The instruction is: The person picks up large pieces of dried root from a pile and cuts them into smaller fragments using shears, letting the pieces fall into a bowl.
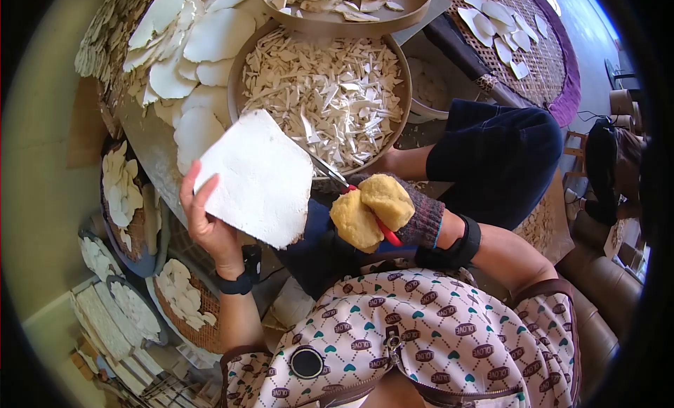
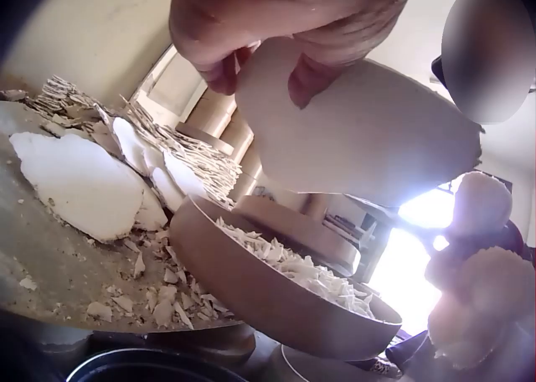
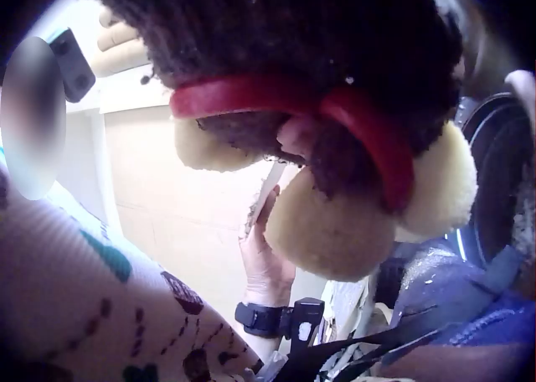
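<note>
A flat white sheet with uneven edges (image 1: 260, 180) is pinched at its left side by the bare left hand (image 1: 210, 225); the left wrist view shows thumb and fingers on the sheet (image 2: 360, 131). In a dark knitted glove, the right hand (image 1: 421, 211) grips red-handled scissors (image 1: 388, 231), whose blades (image 1: 326, 170) lie at the sheet's right edge. Yellow foam pads (image 1: 357, 218) surround the handles. In the right wrist view the gloved fingers sit in the red loops (image 3: 243, 95). Whether the blades touch the sheet I cannot tell.
Beyond the sheet stands a round tray (image 1: 403, 120) of white strips, with another round tray (image 1: 414, 18) above it. White flat pieces (image 1: 221, 36) are piled at the upper left. A purple-rimmed woven tray (image 1: 565, 102) is at the upper right. Baskets of pieces stand lower left.
</note>
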`<state>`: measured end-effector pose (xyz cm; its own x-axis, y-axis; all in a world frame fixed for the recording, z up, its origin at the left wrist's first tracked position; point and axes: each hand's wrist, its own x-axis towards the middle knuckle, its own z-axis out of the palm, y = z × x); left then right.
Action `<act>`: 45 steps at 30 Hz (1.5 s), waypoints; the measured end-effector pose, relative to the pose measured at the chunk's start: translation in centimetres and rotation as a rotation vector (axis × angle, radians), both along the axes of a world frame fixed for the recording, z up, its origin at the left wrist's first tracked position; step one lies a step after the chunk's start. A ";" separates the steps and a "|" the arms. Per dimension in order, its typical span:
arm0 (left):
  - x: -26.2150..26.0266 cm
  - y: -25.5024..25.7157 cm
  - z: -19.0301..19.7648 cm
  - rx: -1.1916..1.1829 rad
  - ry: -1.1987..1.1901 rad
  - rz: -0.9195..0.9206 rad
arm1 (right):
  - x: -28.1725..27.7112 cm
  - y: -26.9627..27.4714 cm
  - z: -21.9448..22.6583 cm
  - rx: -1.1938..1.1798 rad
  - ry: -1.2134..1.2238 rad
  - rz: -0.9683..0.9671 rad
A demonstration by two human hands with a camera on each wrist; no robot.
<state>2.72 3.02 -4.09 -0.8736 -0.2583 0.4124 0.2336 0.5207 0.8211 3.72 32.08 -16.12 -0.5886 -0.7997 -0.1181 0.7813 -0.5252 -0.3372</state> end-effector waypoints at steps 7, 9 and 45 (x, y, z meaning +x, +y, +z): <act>2.2 0.6 1.0 0.606 -0.388 -0.047 | -1.8 1.7 4.3 0.792 1.024 -0.134; 2.6 1.5 0.7 0.701 -0.464 -0.063 | -1.8 1.4 3.7 0.853 1.236 -0.253; 2.0 4.4 0.3 0.633 -0.529 -0.066 | -2.2 1.0 5.8 0.905 1.178 -0.110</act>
<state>4.76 7.45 -3.79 -0.9331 -0.2445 -0.2638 -0.2522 -0.0784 0.9645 1.56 33.11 -10.32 -0.7476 -0.6632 0.0365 -0.1936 0.1651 -0.9671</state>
